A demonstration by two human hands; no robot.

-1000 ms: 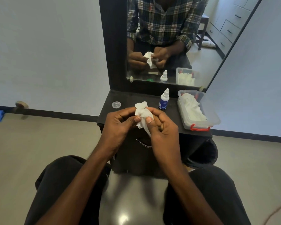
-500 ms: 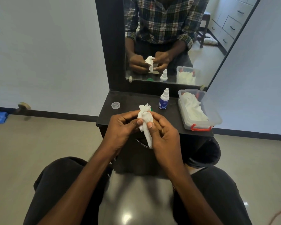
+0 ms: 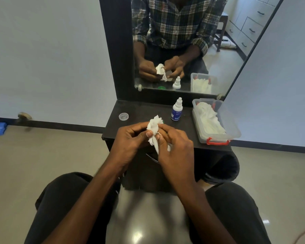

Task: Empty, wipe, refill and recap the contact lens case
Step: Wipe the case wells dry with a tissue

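Hands: my left hand and right hand grip one crumpled white tissue together, above the black counter's front edge.

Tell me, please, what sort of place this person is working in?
Probably a bedroom dressing corner: a wall mirror above a small dark vanity shelf, with drawers reflected behind.

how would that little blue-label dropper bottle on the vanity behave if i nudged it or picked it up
The dropper bottle stands upright, tall and narrow on a small base, so a sideways nudge would probably tip it rather than slide it. Being small and seemingly plastic, it is likely light. Once toppled, its round body might roll on the dark vanity top.
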